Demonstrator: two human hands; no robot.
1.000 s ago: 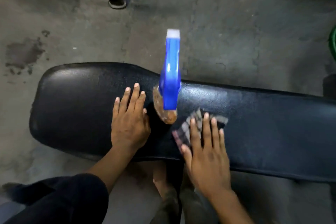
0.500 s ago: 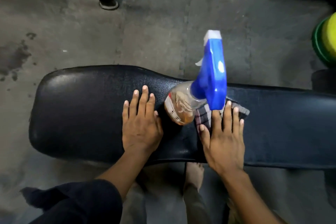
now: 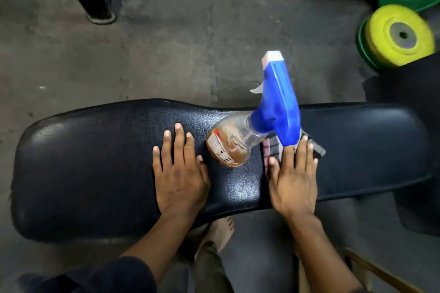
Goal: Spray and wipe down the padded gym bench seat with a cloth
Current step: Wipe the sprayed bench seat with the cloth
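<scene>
The black padded bench seat [image 3: 90, 169] runs left to right across the view. A clear spray bottle [image 3: 234, 141] with amber liquid and a blue trigger head [image 3: 281, 107] stands on it between my hands. My left hand [image 3: 178, 171] rests flat on the pad, fingers straight, just left of the bottle. To the right, my right hand [image 3: 291, 178] presses flat on a dark checked cloth [image 3: 273, 147], whose far edge shows past my fingertips and partly behind the blue head.
Green and yellow weight plates [image 3: 397, 35] lie on the grey floor at the upper right. Black frame legs [image 3: 95, 2] stand at the top left and top right. My bare foot [image 3: 221, 233] is under the bench's near edge.
My right hand has slid the cloth to the right along the pad. The view has shifted, so the bottle looks tilted and the weight plates have come into sight. My left hand stays flat.
</scene>
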